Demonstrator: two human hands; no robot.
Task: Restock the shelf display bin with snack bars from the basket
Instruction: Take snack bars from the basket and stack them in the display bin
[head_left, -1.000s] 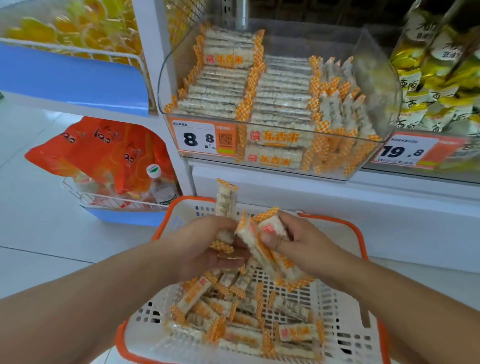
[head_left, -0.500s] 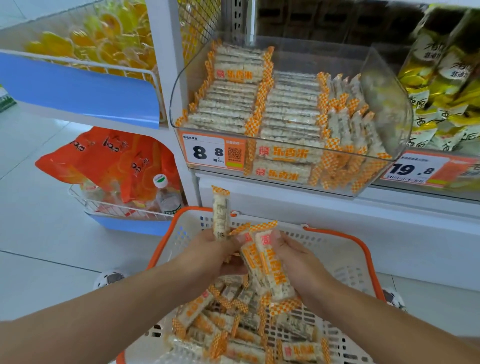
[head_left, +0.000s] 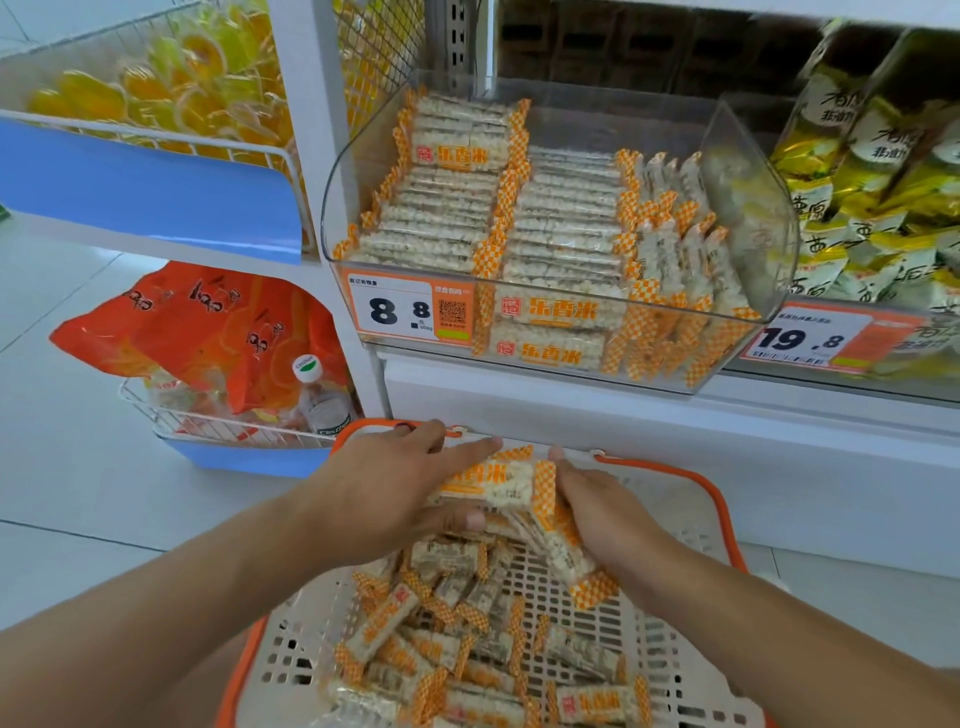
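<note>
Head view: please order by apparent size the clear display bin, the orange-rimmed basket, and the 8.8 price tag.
1. Basket, though nearness to the camera enlarges it
2. Display bin, nearly alike
3. Price tag, clearly smallest

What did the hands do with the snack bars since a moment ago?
The left hand and right hand have squared their loose, upright snack bars into one flat bundle, held between them and lifted toward the far rim of the basket. The display bin looks unchanged, and loose bars still lie in the basket.

Two bare forearms, no sleeves in view, and bare hands: left hand (head_left: 395, 488), right hand (head_left: 597, 504).
</note>
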